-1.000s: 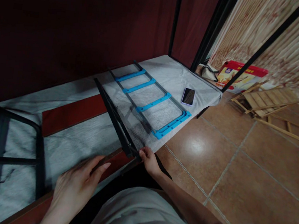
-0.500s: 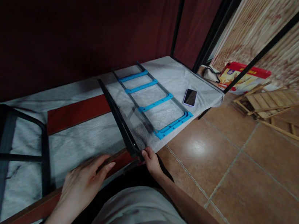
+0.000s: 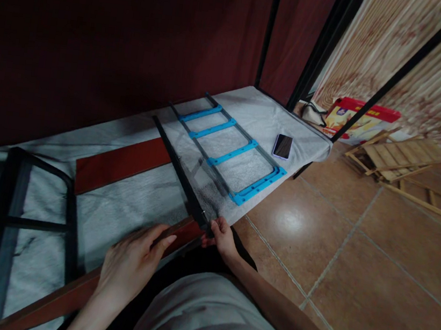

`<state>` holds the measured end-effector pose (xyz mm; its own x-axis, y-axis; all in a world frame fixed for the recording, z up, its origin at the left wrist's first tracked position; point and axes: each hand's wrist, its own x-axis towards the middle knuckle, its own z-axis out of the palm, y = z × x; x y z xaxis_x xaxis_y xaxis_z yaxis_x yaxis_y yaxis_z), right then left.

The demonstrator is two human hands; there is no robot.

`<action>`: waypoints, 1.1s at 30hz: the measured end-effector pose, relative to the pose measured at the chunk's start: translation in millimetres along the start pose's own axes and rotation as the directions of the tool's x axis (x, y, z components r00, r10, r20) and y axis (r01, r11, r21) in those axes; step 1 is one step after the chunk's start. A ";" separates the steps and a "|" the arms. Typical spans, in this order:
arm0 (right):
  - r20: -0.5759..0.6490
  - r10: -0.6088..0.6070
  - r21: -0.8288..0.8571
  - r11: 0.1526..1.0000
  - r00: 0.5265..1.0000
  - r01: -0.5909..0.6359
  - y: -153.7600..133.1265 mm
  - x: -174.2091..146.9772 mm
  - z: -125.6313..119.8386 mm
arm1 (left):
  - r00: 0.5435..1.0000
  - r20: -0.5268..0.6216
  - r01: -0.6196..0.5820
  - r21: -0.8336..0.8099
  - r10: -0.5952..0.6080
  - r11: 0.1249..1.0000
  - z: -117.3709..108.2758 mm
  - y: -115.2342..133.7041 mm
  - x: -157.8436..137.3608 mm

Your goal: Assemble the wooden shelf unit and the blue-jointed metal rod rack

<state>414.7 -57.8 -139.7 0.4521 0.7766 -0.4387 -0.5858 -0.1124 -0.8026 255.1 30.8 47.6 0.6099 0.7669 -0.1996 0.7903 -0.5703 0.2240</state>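
My left hand (image 3: 132, 261) lies over a long reddish-brown board (image 3: 47, 304) near my lap, its thumb on the near side and most fingers hidden behind the board's edge. In my right hand (image 3: 221, 236), thumb and fingers close on the near end of a black metal bar (image 3: 181, 173). The bar slants away across the cloth-covered surface (image 3: 116, 216). Right of it lies a grey frame with blue crosspieces (image 3: 232, 153). Another reddish-brown board (image 3: 123, 165) rests flat to the left of the bar.
A phone (image 3: 282, 146) lies toward the cloth's right end. Black metal frames (image 3: 39, 225) stand at the left. On the tiled floor (image 3: 318, 226) are wooden slatted pieces (image 3: 406, 157) and a red and yellow box (image 3: 362, 121). A dark red panel (image 3: 117, 48) borders the back.
The black bar has turned slightly, so its face looks narrower, and more of my right hand's lower fingers shows. My left hand stays on the board. The whole view has shifted a little.
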 end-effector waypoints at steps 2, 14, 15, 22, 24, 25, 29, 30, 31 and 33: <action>0.016 0.009 0.003 1.000 1.000 -0.009 -1.3 -1.9 2.6 | 1.000 -0.001 0.005 0.006 -0.005 1.000 -0.1 -0.6 -0.5; 0.156 0.065 -0.124 0.991 0.986 -0.046 -5.6 -3.5 -4.3 | 0.999 0.001 -0.034 0.021 0.034 0.999 3.2 -3.2 -2.3; 0.145 0.032 -0.170 0.985 0.989 -0.007 -3.8 -2.4 -4.9 | 0.999 0.002 -0.035 0.013 0.035 0.999 3.6 -4.0 -2.9; 0.010 -0.175 -0.222 0.960 0.985 0.172 3.3 0.3 -10.1 | 0.999 -0.006 -0.045 -0.012 0.045 0.999 3.6 -6.2 -4.3; 0.032 -0.161 -0.182 0.969 0.986 0.165 2.4 1.1 -10.3 | 0.998 -0.024 -0.052 -0.017 0.052 0.998 4.2 -7.1 -4.5; 0.038 -0.153 -0.187 0.970 0.987 0.158 2.1 1.7 -10.2 | 0.998 -0.028 -0.057 -0.020 0.057 0.998 4.9 -7.5 -4.6; 0.012 -0.116 -0.261 0.959 0.993 0.115 1.9 3.0 -8.3 | 0.996 -0.048 -0.078 -0.019 0.077 0.997 8.6 -8.3 -5.0; 0.015 -0.105 -0.252 0.962 0.994 0.105 1.7 2.4 -7.6 | 0.996 -0.052 -0.078 -0.016 0.077 0.997 9.2 -8.3 -5.0; 0.023 -0.090 -0.222 0.971 0.996 0.093 1.4 1.2 -7.1 | 0.996 -0.055 -0.078 -0.013 0.077 0.997 9.4 -8.3 -5.1; 0.051 -0.048 -0.132 0.990 0.998 0.055 0.5 -1.8 -6.3 | 0.995 -0.056 -0.078 -0.013 0.078 0.997 9.1 -8.3 -5.1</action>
<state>417.8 -63.2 -141.9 0.4448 0.8118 -0.3782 -0.4664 -0.1505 -0.8717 246.0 28.9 38.0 0.6652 0.7356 -0.1284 0.7393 -0.6247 0.2515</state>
